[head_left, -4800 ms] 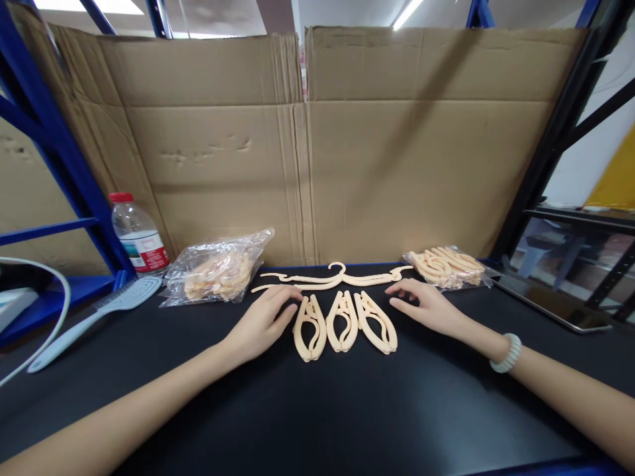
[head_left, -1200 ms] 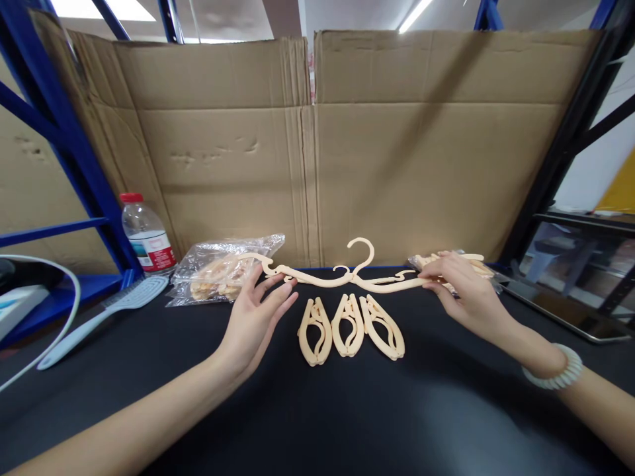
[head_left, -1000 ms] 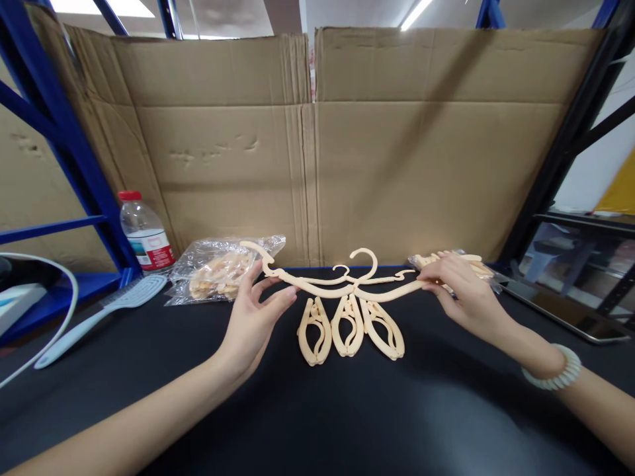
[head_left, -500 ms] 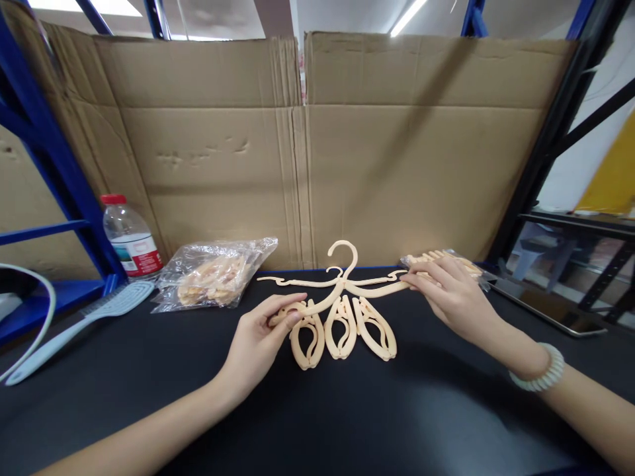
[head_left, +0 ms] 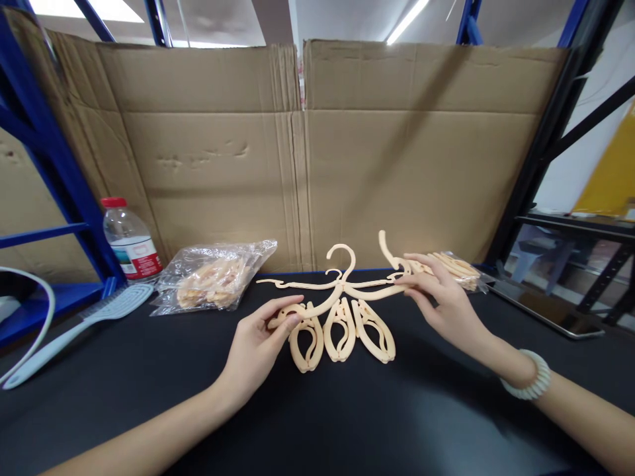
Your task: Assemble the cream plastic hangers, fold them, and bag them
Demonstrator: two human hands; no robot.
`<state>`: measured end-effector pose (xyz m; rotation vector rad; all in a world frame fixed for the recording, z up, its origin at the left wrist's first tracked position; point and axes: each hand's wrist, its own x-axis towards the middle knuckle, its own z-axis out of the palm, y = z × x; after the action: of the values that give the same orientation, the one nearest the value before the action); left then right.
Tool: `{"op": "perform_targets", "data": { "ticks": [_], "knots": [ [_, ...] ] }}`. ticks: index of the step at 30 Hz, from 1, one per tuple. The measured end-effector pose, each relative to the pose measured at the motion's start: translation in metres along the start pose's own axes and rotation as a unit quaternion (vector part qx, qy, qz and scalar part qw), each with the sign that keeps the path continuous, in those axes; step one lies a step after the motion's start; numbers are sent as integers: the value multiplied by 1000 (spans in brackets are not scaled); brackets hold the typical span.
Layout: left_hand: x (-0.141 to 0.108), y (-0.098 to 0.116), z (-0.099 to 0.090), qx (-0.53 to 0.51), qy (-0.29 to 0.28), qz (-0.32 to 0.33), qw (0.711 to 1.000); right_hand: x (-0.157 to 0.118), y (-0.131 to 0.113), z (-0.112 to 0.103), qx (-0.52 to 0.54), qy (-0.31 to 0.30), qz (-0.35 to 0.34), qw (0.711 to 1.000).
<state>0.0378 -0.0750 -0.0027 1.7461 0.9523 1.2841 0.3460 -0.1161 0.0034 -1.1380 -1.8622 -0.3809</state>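
Observation:
Between my two hands is a cream folding clothes hanger [head_left: 320,306], its hook pointing up and its arms spread. My left hand [head_left: 265,337] pinches the end of its left arm between thumb and fingers. My right hand [head_left: 441,301] is closed on the end of its right arm, and a curved cream piece [head_left: 385,248] sticks up beside those fingers; its join is hidden. Behind it lies another unfolded cream hanger [head_left: 302,285] with a small hook. Several folded hangers [head_left: 340,330] lie side by side on the black table just in front.
At the left are a clear plastic bag of cream hangers [head_left: 213,277], a pale blue hairbrush [head_left: 116,303] and a red-capped bottle [head_left: 131,241]. Another bagged bundle [head_left: 459,268] and a dark flat device [head_left: 550,311] lie at the right. Cardboard [head_left: 421,172] walls the back.
A curved cream piece now stands up by my right hand, which has shifted slightly left. My left hand stays on the hanger's left end.

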Motion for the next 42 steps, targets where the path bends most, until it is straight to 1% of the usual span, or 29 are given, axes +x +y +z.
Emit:
{"op": "perform_targets", "data": {
  "ticks": [2,4,6,9,11,13,15,19,21,22,25,27,29,31,33,35,38,40,42],
  "knots": [
    [0,-1,0,9,0,-6,1000,-2,0,4,108,-3,72,992],
    [0,-1,-1,13,0,-13,1000,-3,2,8,219,-5,138,966],
    [0,-2,-1,4,-4,-19,1000,-3,4,9,294,-10,182,938],
    [1,-2,-1,-22,-5,-28,999,-2,8,9,337,-20,232,912],
    [1,0,0,-38,8,-29,999,-2,7,8,356,-20,254,899],
    [1,4,2,-52,18,-32,998,-1,3,8,390,-19,274,879],
    [0,8,3,-68,17,-45,997,-1,-5,9,440,-19,299,847],
    [-6,16,8,-116,1,-78,990,0,-26,12,528,-7,352,773],
    [-9,18,10,-130,-9,-87,988,-1,-35,13,555,-16,360,750],
    [-11,19,12,-130,-15,-89,987,-2,-40,14,563,-27,359,744],
    [-17,21,16,-121,-33,-88,988,-7,-51,16,563,-78,354,743],
    [-20,24,19,-114,-43,-89,989,-8,-58,15,555,-131,336,749],
    [-22,26,21,-112,-47,-91,988,-8,-65,12,553,-206,296,751],
    [-24,28,22,-116,-50,-92,988,-7,-71,7,549,-283,240,749],
    [-24,29,23,-129,-47,-84,987,-6,-76,3,539,-329,190,752],
    [-24,29,24,-152,-40,-77,985,-6,-78,0,533,-340,166,757],
    [-25,29,25,-181,-34,-81,979,-7,-78,-1,536,-335,172,755],
    [-26,28,25,-179,-50,-80,979,-8,-77,0,535,-326,181,758],
    [-28,28,26,-167,-76,-65,981,-9,-76,0,526,-316,189,767]
  ]
}}
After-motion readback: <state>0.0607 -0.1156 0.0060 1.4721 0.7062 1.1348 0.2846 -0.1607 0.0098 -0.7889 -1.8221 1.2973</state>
